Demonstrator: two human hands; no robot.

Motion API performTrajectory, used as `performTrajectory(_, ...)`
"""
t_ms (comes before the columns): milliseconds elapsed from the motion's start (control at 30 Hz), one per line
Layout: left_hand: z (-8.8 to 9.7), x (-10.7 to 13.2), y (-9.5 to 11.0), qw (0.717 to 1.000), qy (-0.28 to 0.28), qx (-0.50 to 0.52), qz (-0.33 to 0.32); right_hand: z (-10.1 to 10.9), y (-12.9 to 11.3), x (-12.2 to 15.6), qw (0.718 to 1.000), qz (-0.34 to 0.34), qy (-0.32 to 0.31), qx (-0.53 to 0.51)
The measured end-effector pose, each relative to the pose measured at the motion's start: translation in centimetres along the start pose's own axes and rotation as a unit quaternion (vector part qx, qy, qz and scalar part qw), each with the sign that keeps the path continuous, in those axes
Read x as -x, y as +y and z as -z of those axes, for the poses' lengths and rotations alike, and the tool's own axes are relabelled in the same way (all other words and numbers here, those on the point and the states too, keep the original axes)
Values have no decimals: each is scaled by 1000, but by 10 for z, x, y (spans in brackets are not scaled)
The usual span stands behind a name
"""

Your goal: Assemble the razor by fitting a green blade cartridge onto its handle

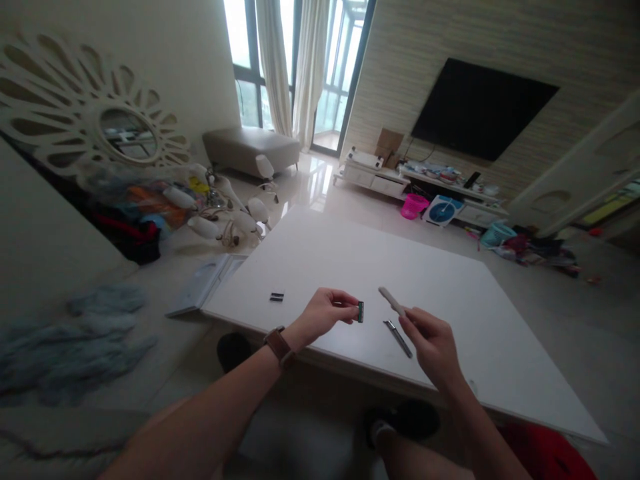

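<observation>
The table (310, 260) looks smooth matt white, the floor (320, 190) glossy tile, the strip (399, 339) shiny metal, the handle (391, 300) plastic

No lettering, brand or number can be read: the small green piece (361, 311), the white handle (391, 301) and the far cardboard box (389, 142) show only blur.

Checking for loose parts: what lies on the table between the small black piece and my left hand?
Nothing; the head view shows bare white table between the black piece and left hand.

small green block (361, 311) near tilted white stick (391, 301).
</observation>
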State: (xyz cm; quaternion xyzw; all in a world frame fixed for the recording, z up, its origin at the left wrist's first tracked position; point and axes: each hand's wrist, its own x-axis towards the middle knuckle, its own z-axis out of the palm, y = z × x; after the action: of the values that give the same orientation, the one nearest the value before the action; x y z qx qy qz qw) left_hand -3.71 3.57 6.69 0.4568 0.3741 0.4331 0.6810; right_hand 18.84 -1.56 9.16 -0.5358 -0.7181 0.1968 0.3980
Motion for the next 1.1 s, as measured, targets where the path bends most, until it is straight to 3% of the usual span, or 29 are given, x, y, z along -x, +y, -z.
performTrajectory(67, 0, 1, 1, 1000, -3, -2, 0, 0, 0, 1, 1000, -10, -4, 6)
performTrajectory(233, 1, -1, 0, 1000, -1, -3, 2, -9, -10, 3, 994, 13, -107, 5)
performTrajectory(400, 4, -1, -2, 1000, 0, -9, 5, -2, -8, -1, 1000, -19, -20, 4)
performTrajectory(567, 3, 0, 1, 1000, 1, -17, -5, -5, -9, 2, 995, 2, -96, -5)
performTrajectory(700, 0, 1, 3, 1000, 5, -16, -6, -4, -9, 0, 999, -27, 5, -24)
performTrajectory(867, 4, 3, 5, 999, -6, -37, -17, -9, -7, 1, 998, 0, -62, -17)
performTrajectory(1033, 9, 2, 5, 999, 5, -37, -19, -11, -4, 2, 998, 8, 55, -7)
performTrajectory(1100, 9, 2, 5, 999, 8, -33, -18, -15, -6, 3, 1000, 12, 17, -1)
